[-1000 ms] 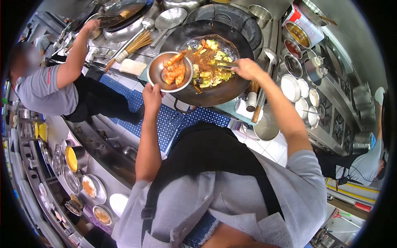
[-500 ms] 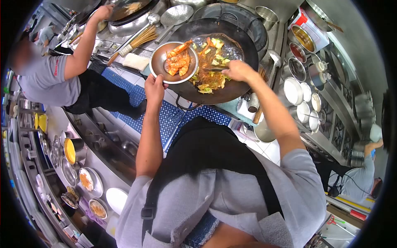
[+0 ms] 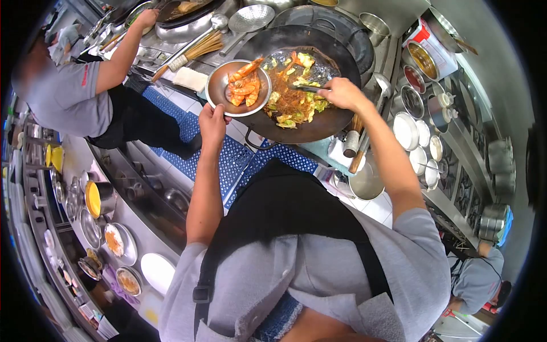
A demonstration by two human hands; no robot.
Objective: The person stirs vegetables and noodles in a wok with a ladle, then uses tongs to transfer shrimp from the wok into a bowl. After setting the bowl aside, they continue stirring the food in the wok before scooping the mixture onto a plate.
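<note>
My left hand (image 3: 213, 124) grips the rim of a metal bowl (image 3: 215, 85) that holds several cooked shrimp (image 3: 244, 86). The bowl is over the left edge of a large black wok (image 3: 333, 122). Inside the wok lie noodles (image 3: 292, 94) with pieces of cabbage and egg. My right hand (image 3: 343, 93), above the wok's right side, is closed on a metal utensil (image 3: 307, 88), whose tip reaches into the noodles.
A bamboo brush (image 3: 202, 48), a folded cloth (image 3: 190, 79) and a strainer (image 3: 250, 19) lie left of the wok. A co-worker (image 3: 74, 97) stands at the left. Sauce containers (image 3: 420, 60) line the right side. Plates (image 3: 158, 272) stand lower left.
My right hand has moved right with the utensil, which now shows more clearly. The noodles have shifted. The co-worker at the far right has moved lower in view.
</note>
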